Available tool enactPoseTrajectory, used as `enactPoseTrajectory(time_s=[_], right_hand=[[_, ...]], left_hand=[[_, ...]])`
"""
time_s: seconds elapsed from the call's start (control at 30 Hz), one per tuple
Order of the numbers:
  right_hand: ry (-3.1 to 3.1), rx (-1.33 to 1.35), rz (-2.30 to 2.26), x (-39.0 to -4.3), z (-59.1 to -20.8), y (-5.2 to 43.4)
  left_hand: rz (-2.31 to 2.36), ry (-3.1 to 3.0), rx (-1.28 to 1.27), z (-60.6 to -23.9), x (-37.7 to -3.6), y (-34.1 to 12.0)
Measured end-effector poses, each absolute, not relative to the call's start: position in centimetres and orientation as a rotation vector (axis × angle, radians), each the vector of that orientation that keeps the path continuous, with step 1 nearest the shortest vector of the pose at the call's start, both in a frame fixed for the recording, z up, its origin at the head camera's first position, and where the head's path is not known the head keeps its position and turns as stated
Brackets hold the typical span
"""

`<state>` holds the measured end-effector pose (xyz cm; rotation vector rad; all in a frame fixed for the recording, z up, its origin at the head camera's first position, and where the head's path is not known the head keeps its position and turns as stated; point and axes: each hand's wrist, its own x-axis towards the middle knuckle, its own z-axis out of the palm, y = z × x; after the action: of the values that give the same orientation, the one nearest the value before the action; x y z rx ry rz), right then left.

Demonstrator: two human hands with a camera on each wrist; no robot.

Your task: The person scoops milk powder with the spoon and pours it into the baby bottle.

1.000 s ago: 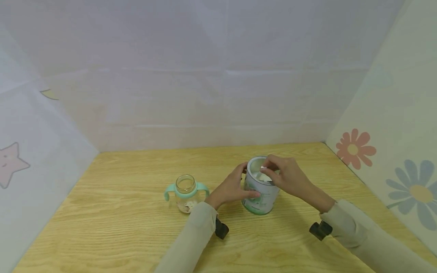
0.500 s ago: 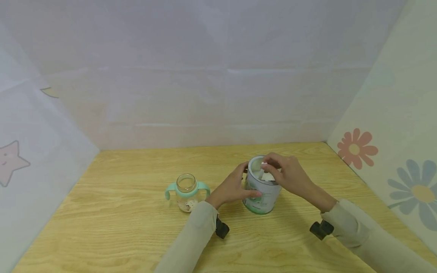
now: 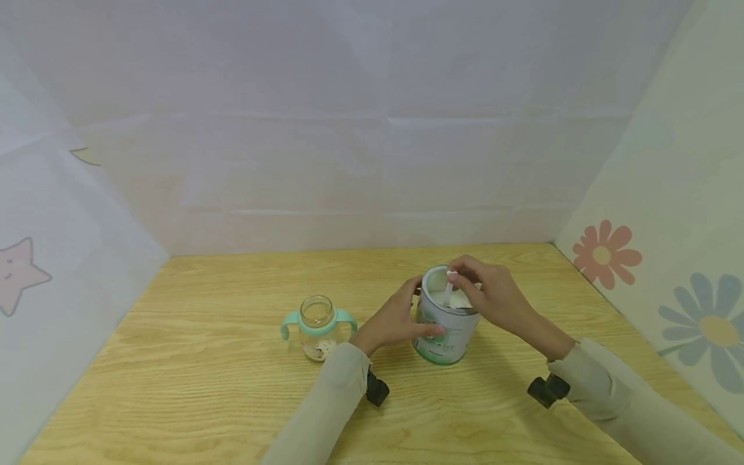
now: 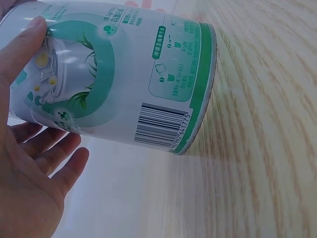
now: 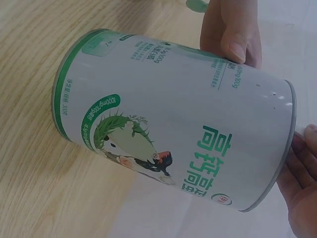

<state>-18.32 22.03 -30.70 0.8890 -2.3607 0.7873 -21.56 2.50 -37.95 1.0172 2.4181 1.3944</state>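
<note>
A pale wooden table [image 3: 232,400] with a long straight grain fills the lower part of the head view, boxed in by plain whitish panels behind and at the sides; the right panel carries printed flowers [image 3: 604,253], the left one a faint pink star [image 3: 20,274]. Near the middle of the table stands an open tin can [image 3: 444,326], white with green bands and print, upright on its base. The left hand [image 3: 395,318] comes in from the near side and wraps the can's left wall, thumb across the front and fingers [image 4: 47,153] curved round the back, so it holds the can firmly. The right hand [image 3: 494,294] hovers over the can's open mouth from the right, fingertips bunched and pinching the handle of a small white scoop [image 3: 449,290], which dips down into the can; how deep the scoop reaches cannot be told. Just to the left of the holding hand, apart from the can, stands a small glass bottle [image 3: 317,326] with mint-green side handles, open at the top, with a little pale powder at its bottom. Both forearms wear beige sleeves [image 3: 331,407].
</note>
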Motion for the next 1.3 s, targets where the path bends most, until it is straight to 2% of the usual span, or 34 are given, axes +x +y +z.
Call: enactPoseTrajectory(time_s=[1.3], right_hand=[[-2.252, 0.831, 0.726, -18.1, -28.6, 23.0]], left_hand=[[1.417, 2.418, 1.013, -38.3, -21.7, 2.5]])
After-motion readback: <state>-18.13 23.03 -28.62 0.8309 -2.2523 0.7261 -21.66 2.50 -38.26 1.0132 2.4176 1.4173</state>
